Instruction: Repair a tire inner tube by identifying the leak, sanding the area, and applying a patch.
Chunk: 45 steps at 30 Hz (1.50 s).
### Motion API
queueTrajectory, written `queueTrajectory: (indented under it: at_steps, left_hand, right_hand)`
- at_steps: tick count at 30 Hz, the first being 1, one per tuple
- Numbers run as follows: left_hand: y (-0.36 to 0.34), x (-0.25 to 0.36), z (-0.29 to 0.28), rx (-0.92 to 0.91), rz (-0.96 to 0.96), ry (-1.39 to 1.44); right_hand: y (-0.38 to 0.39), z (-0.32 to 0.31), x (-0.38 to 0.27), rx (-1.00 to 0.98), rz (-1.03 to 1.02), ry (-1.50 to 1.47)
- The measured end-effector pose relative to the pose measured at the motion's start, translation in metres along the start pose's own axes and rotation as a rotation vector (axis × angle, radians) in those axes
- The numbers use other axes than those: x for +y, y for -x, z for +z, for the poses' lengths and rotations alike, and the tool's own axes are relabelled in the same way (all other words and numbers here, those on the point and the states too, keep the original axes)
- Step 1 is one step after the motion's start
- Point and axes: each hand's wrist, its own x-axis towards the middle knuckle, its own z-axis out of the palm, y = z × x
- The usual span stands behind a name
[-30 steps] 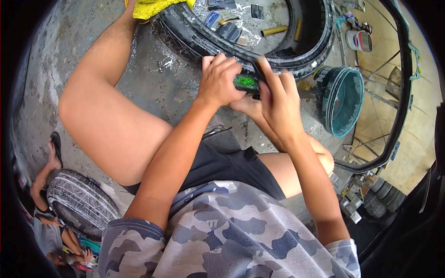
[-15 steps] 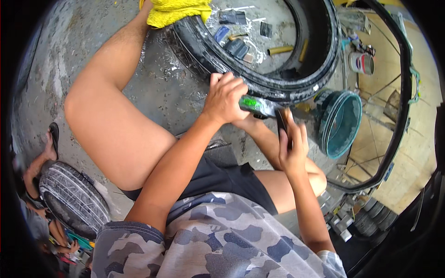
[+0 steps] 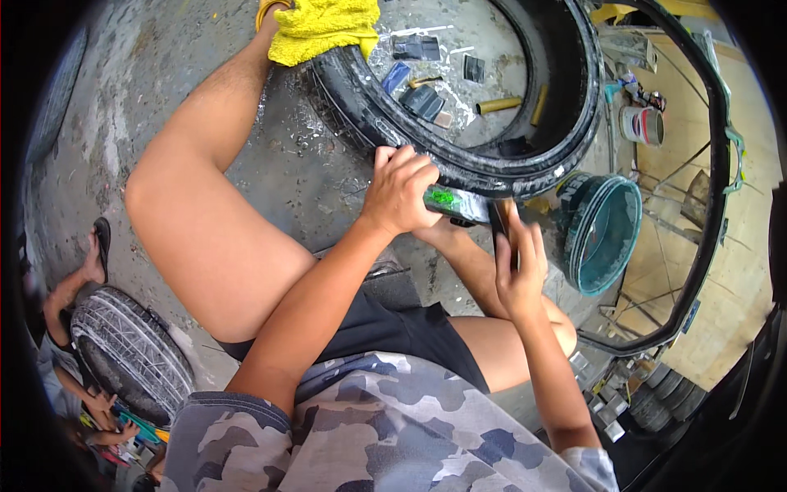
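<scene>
My left hand (image 3: 400, 193) grips one end of a dark, shiny bar with a green patch (image 3: 455, 201), just below the near side of a large black tyre (image 3: 352, 98). My right hand (image 3: 520, 266) is closed on a dark, flat strip (image 3: 498, 221), held crosswise at the bar's right end; whether the two pieces touch is hard to tell. Both hands are between my bent legs. A yellow cloth (image 3: 320, 29) lies over the tyre's upper left. Inside its ring are dark pieces (image 3: 416, 47) and a brass-coloured tube (image 3: 498, 106) on the wet concrete.
A teal bucket (image 3: 627, 213) stands right of the tyre, a white pail (image 3: 639, 123) above it, beside a dark-framed wooden board (image 3: 689, 328). At lower left another tyre (image 3: 131, 353) lies near another person (image 3: 78, 279). Stacked items (image 3: 656, 402) sit at lower right.
My right hand has moved down and rightward, now upright with the dark strip in it. My left hand keeps its grip, lower in view. The background has shifted as the camera moved.
</scene>
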Motion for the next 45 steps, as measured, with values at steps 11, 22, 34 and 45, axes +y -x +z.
queueTrajectory:
  at_steps: [11, 22, 34, 45]
  left_hand:
    - [0.001, 0.001, -0.003, -0.02, -0.007, -0.027]
    - [0.003, -0.004, -0.008, -0.052, -0.02, -0.06]
    - [0.003, -0.004, -0.005, 0.009, -0.022, -0.009]
    - [0.003, -0.001, -0.006, -0.032, -0.041, 0.006]
  right_hand:
    - [0.012, -0.016, 0.013, -0.125, 0.291, -0.04]
    - [-0.036, 0.002, 0.007, -0.129, 0.048, -0.096]
    - [-0.068, 0.014, -0.01, -0.235, 0.033, -0.002]
    - [-0.084, 0.033, -0.018, -0.205, -0.055, 0.058]
